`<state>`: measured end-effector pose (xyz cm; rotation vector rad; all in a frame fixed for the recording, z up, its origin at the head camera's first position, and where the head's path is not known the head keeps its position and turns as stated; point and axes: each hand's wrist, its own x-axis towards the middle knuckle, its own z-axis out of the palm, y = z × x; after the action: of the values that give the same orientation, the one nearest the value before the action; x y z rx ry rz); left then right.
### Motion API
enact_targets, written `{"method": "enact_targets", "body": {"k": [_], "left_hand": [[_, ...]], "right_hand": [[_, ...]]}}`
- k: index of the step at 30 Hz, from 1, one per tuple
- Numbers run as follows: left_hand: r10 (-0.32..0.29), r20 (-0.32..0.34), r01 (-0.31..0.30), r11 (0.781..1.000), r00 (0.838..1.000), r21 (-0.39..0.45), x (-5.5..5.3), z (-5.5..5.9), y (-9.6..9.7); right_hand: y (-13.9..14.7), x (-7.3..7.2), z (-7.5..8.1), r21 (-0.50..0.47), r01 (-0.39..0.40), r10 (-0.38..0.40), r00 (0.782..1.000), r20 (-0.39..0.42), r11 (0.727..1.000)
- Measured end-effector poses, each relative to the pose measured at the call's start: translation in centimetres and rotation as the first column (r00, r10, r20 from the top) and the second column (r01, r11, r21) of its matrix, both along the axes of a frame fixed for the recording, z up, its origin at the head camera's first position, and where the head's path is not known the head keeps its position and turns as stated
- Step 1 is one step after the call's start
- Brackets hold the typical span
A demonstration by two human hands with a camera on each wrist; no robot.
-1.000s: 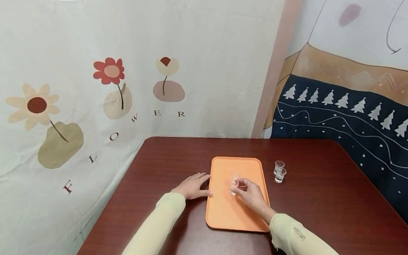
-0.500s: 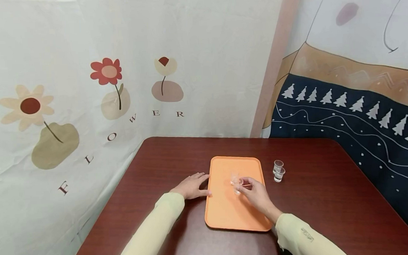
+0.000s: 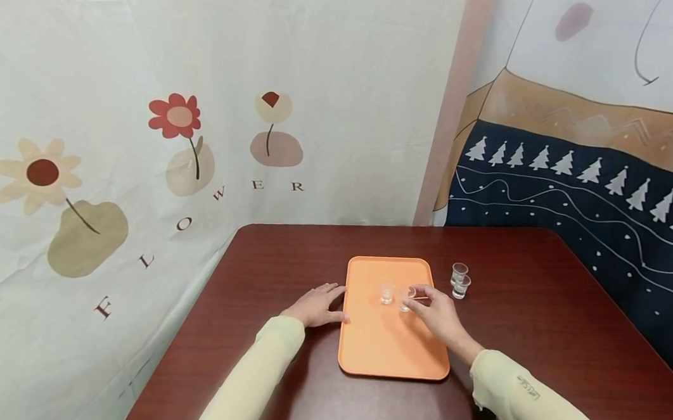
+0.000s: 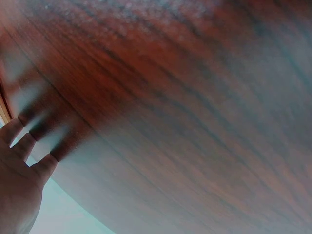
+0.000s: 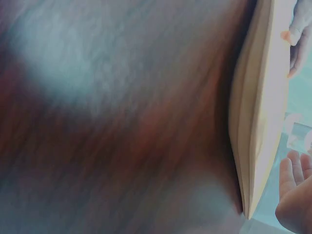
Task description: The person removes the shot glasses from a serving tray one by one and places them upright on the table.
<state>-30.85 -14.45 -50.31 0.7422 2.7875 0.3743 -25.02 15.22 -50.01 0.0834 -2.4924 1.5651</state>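
My right hand (image 3: 438,314) pinches a small clear shot glass (image 3: 404,304) by its upper part, low over the orange tray (image 3: 378,357). Just left of it, a second shot glass (image 3: 386,295) stands upright on the tray. At the tray's left edge, my left hand (image 3: 315,307) touches the rim with fingers extended and thumb apart. The left wrist view catches part of that left hand (image 4: 19,183) against the wood. In the right wrist view, my right hand (image 5: 296,197) shows at the lower right beside the tray's pale-looking side (image 5: 258,122).
Two more shot glasses (image 3: 460,281) stand close together on the dark red-brown table (image 3: 508,328), right of the tray. Behind the table hang a white cloth with printed flowers (image 3: 179,117) and a dark blue patterned cloth (image 3: 542,218).
My right hand has shifted right with the pinched shot glass, leaving a gap between it and the glass standing on the tray. The left hand stays at the tray's edge.
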Motion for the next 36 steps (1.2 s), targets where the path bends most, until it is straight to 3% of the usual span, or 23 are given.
{"method": "enact_targets", "body": {"k": [24, 36], "left_hand": [[-0.007, 0.005, 0.007, 1.000, 1.000, 0.012, 0.8, 0.7, -0.1], [0.003, 0.008, -0.003, 1.000, 1.000, 0.000, 0.8, 0.8, 0.0]], "right_hand": [[6.0, 0.6, 0.3, 0.088, 0.147, -0.149, 0.989, 0.013, 0.985], [8.6, 1.0, -0.2, 0.154, 0.223, -0.228, 0.973, 0.015, 0.963]]}}
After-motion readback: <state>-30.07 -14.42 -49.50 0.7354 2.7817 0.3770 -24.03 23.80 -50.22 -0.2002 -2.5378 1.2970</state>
